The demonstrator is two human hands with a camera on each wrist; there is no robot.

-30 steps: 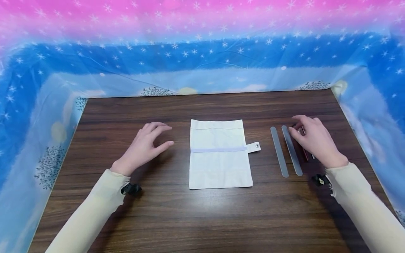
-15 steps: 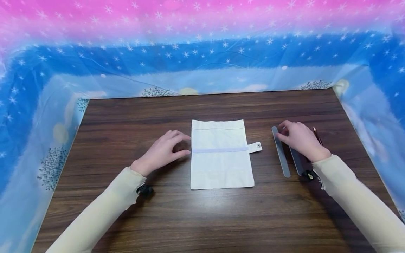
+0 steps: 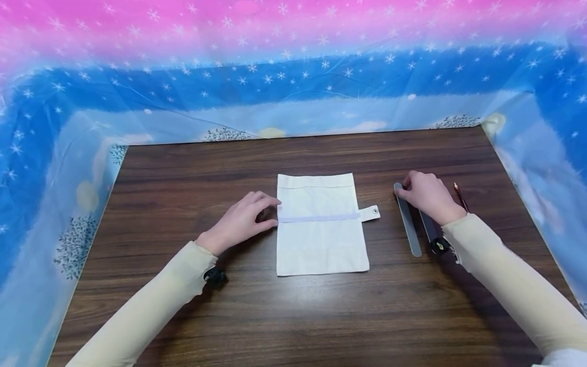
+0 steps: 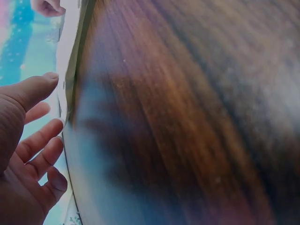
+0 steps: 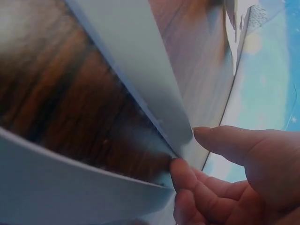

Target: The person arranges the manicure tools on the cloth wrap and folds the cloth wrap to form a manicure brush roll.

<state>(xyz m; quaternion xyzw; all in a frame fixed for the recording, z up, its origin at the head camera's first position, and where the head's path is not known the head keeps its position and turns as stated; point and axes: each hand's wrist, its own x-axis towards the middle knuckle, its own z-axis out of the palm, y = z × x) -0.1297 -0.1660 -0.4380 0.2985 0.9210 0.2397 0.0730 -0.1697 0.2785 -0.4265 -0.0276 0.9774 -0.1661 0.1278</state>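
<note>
A white cloth pouch (image 3: 321, 244) lies flat and unfolded, its snap strap (image 3: 369, 213) pointing right. At its left edge is my left hand (image 3: 240, 221), thumb and fingers spread apart with the tips at the cloth. My right hand (image 3: 431, 196) pinches the far end of a grey nail file (image 3: 407, 221). In the right wrist view the thumb and index finger meet opposite edges of that nail file (image 5: 136, 65). A second grey nail file (image 3: 428, 227) lies partly hidden under the right hand and wrist.
A thin dark red stick with a pale tip (image 3: 460, 196) lies right of the right hand, partly covered by the sleeve. The brown wood-grain table (image 3: 302, 326) is bordered at the back and sides by a snowflake-print cloth (image 3: 293, 76).
My left hand has moved right to the pouch's edge. My right hand has shifted left from the second file and stick to the left nail file, and now grips its far end.
</note>
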